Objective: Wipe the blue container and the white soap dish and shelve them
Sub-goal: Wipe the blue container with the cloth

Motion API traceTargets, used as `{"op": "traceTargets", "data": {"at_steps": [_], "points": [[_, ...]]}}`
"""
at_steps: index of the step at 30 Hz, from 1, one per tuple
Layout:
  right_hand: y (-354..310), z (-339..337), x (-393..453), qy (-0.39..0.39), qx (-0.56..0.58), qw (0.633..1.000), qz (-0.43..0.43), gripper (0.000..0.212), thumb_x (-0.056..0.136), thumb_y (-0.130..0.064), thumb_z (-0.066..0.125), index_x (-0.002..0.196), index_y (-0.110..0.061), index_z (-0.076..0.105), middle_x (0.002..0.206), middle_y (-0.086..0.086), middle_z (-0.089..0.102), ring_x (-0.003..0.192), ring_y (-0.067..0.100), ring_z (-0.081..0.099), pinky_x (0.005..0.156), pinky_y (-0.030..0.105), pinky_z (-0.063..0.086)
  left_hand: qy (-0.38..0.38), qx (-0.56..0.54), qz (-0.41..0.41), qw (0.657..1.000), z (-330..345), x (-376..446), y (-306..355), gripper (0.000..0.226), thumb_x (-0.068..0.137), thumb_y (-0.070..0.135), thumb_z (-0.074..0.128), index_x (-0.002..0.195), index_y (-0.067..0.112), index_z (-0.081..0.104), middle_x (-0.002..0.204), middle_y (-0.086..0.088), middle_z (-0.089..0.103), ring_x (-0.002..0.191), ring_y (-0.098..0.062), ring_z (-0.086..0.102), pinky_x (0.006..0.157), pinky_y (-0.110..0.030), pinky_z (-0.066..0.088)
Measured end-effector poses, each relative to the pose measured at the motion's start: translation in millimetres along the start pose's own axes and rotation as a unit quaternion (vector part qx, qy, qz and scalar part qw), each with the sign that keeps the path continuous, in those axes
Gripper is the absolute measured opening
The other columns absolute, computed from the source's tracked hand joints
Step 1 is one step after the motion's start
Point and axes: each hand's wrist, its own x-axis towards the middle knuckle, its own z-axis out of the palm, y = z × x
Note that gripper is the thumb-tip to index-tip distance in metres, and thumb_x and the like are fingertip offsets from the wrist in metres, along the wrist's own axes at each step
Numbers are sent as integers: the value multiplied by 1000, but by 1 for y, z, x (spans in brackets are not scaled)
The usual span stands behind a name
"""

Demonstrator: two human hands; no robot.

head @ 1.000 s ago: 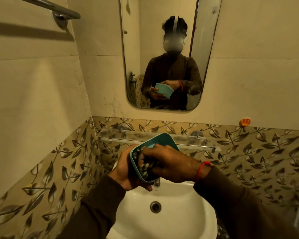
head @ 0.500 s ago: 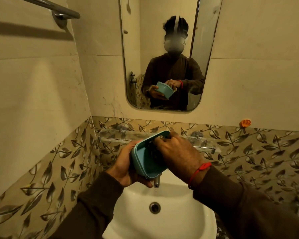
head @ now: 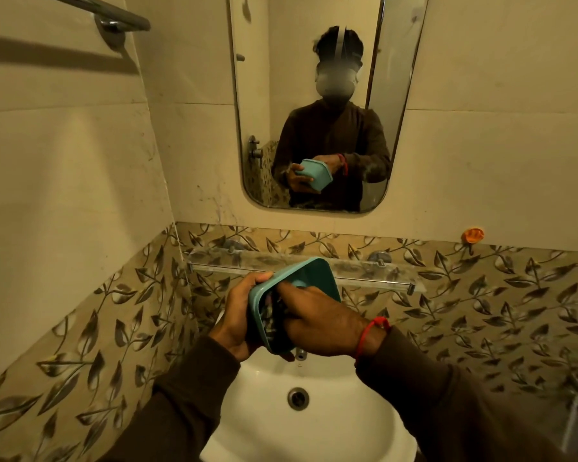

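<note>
Nearest to you, both sleeves reach forward over the white sink (head: 317, 425), and your two hands meet just above its tap. Your left hand (head: 236, 320) is closed around the left edge and the back of the blue container (head: 309, 273), thumb on the rim, holding it tilted so that its open side faces to the right and towards you. Your right hand (head: 317, 320) is inside the opening, with the fingers curled on a dark patterned cloth (head: 272, 316) that is pressed against the inner wall. The container looks like thin, stiff plastic, so I judge it is light and will not bend much, but if it is wet it may be slippery. It is better to hold it by the rim and one corner, as you do now, and not by the smooth flat side. Behind your hands, a clear glass shelf (head: 374, 273) runs along the leaf-patterned tiles, just beyond the container; this is probably where it must go. I cannot see the white soap dish anywhere. Further back, the mirror (head: 314, 78) shows the same grip from the front.
</note>
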Motion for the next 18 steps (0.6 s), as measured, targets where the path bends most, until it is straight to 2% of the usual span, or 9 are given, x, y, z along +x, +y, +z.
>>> {"op": "traceTargets", "data": {"at_steps": [2, 5, 8, 10, 12, 14, 15, 17, 18], "points": [[-1, -2, -1, -21, 65, 997, 18, 40, 89, 3, 46, 126, -11, 46, 113, 13, 61, 93, 22, 64, 70, 26, 58, -15, -1, -4, 1000, -2, 1, 0, 58, 73, 57, 60, 106, 14, 80, 106, -16, 77, 93, -28, 75, 72, -38, 61], [0, -8, -5, -52, 178, 981, 55, 30, 93, 0, 41, 108, -25, 50, 95, 4, 58, 65, 9, 57, 45, 17, 45, -39, -21, -19, 999, -7, 0, -2, 57, 79, 55, 53, 105, 13, 80, 100, -16, 76, 85, -29, 74, 69, -39, 60], [2, -18, -9, -42, 298, 950, 83, 28, 92, 4, 37, 101, -18, 50, 87, 1, 56, 53, -1, 57, 40, 14, 41, -67, -22, -40, 997, -9, -1, -1, 62, 86, 58, 45, 112, 12, 77, 94, -18, 74, 77, -35, 71, 58, -42, 60], [1, -24, -9, -21, 423, 902, 79, 31, 88, 10, 34, 100, -11, 53, 89, 5, 58, 55, -1, 62, 43, 15, 47, -80, -20, -46, 996, -11, -1, 4, 65, 86, 60, 43, 113, 12, 76, 94, -19, 74, 73, -35, 71, 53, -41, 60], [2, -32, -7, 24, 503, 862, 53, 27, 79, 4, 39, 93, -10, 58, 90, 8, 60, 72, 12, 65, 57, 26, 55, -99, -38, -62, 992, -15, 0, 8, 69, 84, 62, 40, 105, 8, 77, 88, -20, 73, 64, -32, 70, 48, -37, 59], [5, -39, -5, 88, 565, 820, 31, 25, 69, -7, 47, 86, -12, 65, 91, 11, 65, 85, 26, 64, 73, 40, 56, -97, -54, -93, 990, -20, -2, 11, 73, 78, 64, 42, 95, 4, 79, 80, -21, 70, 52, -30, 64, 40, -31, 55], [6, -44, -5, 119, 615, 779, 27, 26, 69, -11, 48, 86, -11, 68, 92, 12, 68, 87, 29, 66, 74, 42, 57, -91, -59, -102, 989, -23, -2, 12, 71, 72, 63, 48, 90, 3, 80, 78, -20, 69, 48, -29, 61, 38, -28, 53], [12, -54, -7, 148, 710, 688, 13, 30, 76, -18, 46, 92, -7, 68, 92, 15, 71, 81, 30, 70, 66, 39, 60, -109, -73, -112, 985, -26, -4, 17, 60, 59, 57, 66, 86, 6, 81, 78, -17, 68, 44, -26, 57, 35, -24, 50], [14, -59, -9, 158, 730, 665, 4, 34, 80, -21, 43, 98, -4, 67, 93, 16, 72, 79, 30, 71, 61, 36, 59, -133, -84, -117, 981, -28, -6, 21, 56, 53, 53, 77, 86, 8, 81, 79, -16, 68, 43, -24, 56, 35, -23, 49]]}}
